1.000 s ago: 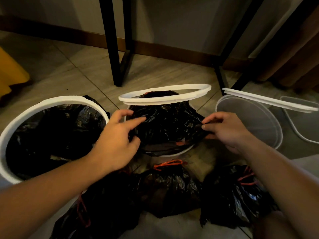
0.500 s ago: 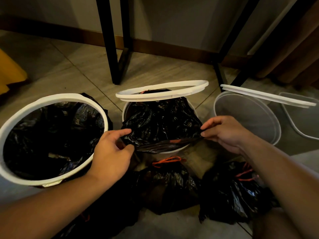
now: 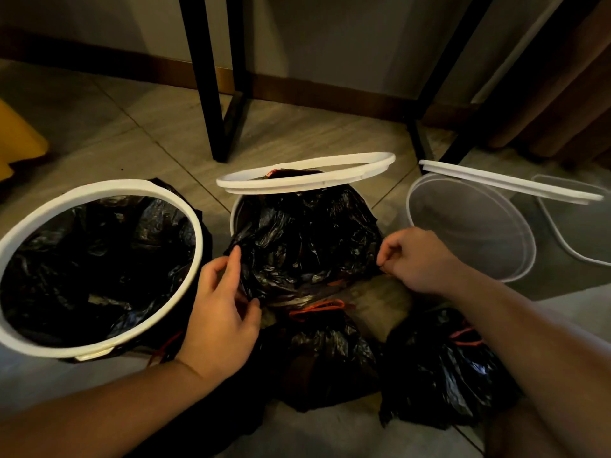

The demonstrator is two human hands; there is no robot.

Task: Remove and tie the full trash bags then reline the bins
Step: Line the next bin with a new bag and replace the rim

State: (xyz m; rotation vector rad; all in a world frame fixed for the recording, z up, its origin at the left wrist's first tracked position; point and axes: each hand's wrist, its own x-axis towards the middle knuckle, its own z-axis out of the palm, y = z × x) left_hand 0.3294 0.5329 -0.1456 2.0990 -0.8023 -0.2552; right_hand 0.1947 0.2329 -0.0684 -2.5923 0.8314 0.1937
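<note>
Three bins stand in a row on the floor. The left bin (image 3: 99,190) has a black liner inside and its white ring pressed on. The middle bin (image 3: 235,214) holds a loose black liner (image 3: 307,239), with its white ring (image 3: 307,176) tipped up on the far rim. My left hand (image 3: 221,312) grips the liner's near left edge. My right hand (image 3: 416,259) pinches the liner's right edge. The right bin (image 3: 469,223) is bare and translucent, its white ring (image 3: 509,186) resting askew on top. Tied black bags (image 3: 317,355) with orange drawstrings lie in front.
Black table legs (image 3: 205,77) stand behind the bins, in front of a wall with a brown skirting board. Another clear container (image 3: 575,219) sits at the far right. A yellow object (image 3: 16,143) is at the left edge. A curtain hangs at the upper right.
Both hands have drawn the liner's edge outward and down over the middle bin's near rim. My left hand has dropped from the top of the liner to its lower left edge.
</note>
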